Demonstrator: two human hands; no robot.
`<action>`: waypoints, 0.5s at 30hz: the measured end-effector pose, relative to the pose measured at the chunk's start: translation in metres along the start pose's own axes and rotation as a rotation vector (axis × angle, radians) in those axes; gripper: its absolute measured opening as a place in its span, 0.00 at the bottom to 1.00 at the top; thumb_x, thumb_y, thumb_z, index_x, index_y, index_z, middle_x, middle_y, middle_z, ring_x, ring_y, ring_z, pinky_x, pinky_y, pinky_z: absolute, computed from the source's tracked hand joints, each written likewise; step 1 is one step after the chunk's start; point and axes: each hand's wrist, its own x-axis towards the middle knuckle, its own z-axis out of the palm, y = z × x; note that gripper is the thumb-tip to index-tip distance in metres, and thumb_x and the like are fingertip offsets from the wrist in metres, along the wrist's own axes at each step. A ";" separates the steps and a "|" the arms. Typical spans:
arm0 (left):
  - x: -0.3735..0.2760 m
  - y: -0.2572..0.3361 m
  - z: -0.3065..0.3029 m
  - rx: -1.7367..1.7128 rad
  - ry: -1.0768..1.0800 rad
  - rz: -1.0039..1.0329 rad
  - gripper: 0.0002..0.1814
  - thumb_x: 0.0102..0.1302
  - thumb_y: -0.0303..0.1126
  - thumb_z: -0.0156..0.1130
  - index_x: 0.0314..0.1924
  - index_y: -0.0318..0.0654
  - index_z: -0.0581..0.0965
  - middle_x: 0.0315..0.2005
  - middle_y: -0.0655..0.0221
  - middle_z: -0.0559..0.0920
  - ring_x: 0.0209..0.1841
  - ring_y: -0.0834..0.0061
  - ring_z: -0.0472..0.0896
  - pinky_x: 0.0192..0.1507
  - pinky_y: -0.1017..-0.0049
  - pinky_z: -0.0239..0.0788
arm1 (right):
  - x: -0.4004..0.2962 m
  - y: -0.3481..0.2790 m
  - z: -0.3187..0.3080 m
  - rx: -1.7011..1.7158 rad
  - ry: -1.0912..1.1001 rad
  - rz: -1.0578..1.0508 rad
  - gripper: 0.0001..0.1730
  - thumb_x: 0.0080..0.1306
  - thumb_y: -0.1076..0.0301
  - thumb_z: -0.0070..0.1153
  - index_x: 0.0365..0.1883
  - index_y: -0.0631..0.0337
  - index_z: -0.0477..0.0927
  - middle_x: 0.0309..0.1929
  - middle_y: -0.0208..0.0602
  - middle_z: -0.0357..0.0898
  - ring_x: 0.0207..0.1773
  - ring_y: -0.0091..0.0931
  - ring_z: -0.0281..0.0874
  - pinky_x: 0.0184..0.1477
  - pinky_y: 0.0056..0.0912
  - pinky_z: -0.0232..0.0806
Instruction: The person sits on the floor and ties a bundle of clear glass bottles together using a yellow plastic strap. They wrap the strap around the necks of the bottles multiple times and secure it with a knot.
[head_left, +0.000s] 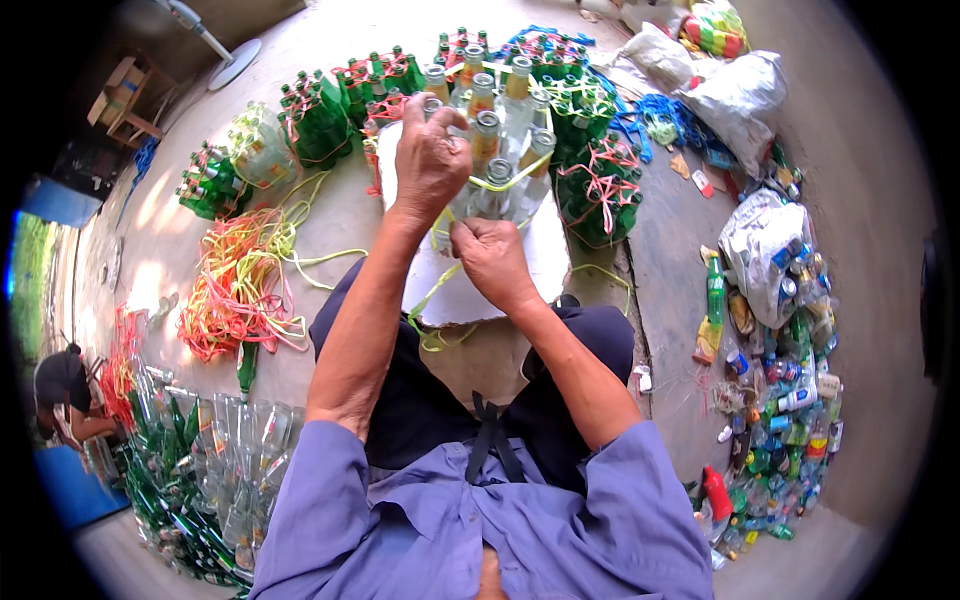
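A cluster of clear glass bottles (499, 176) with orange-and-white labels stands upright on a white board (491, 296) between my knees. A yellow-green plastic strap (514, 180) runs around the bottles. My left hand (433, 161) is at the cluster's left side, its fingers curled beside a bottle's mouth; whether it holds the strap or that bottle is hidden. Lower and nearer to me, my right hand (491, 259) is closed on the strap at the front of the bottles. A loose tail of strap hangs over the board's near left edge.
Tied bundles of green bottles (315, 120) stand in an arc beyond the board. A tangled heap of red and yellow straps (240, 277) lies left. Loose glass bottles (225, 465) fill the lower left, where a person (67, 397) crouches. Plastic bottles and cans (787, 442) pile up right.
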 end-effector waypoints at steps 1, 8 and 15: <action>0.000 0.000 0.000 -0.020 -0.013 -0.022 0.12 0.53 0.23 0.61 0.38 0.42 0.83 0.59 0.43 0.75 0.45 0.46 0.84 0.48 0.57 0.77 | 0.000 -0.001 -0.001 -0.013 -0.004 0.000 0.18 0.69 0.68 0.55 0.21 0.70 0.80 0.15 0.46 0.74 0.19 0.25 0.70 0.26 0.37 0.65; -0.001 0.001 -0.003 -0.029 -0.048 -0.060 0.13 0.56 0.21 0.59 0.40 0.42 0.83 0.61 0.47 0.73 0.52 0.51 0.83 0.46 0.64 0.79 | -0.003 -0.008 -0.006 -0.054 -0.041 0.061 0.20 0.72 0.67 0.56 0.21 0.68 0.79 0.16 0.29 0.74 0.23 0.17 0.67 0.28 0.27 0.62; -0.001 0.004 -0.005 -0.074 -0.059 -0.094 0.12 0.51 0.26 0.64 0.38 0.41 0.84 0.59 0.45 0.74 0.53 0.46 0.82 0.53 0.56 0.77 | 0.003 -0.017 -0.028 -0.281 -0.071 -0.047 0.18 0.71 0.67 0.58 0.23 0.70 0.80 0.15 0.43 0.74 0.18 0.23 0.69 0.26 0.36 0.64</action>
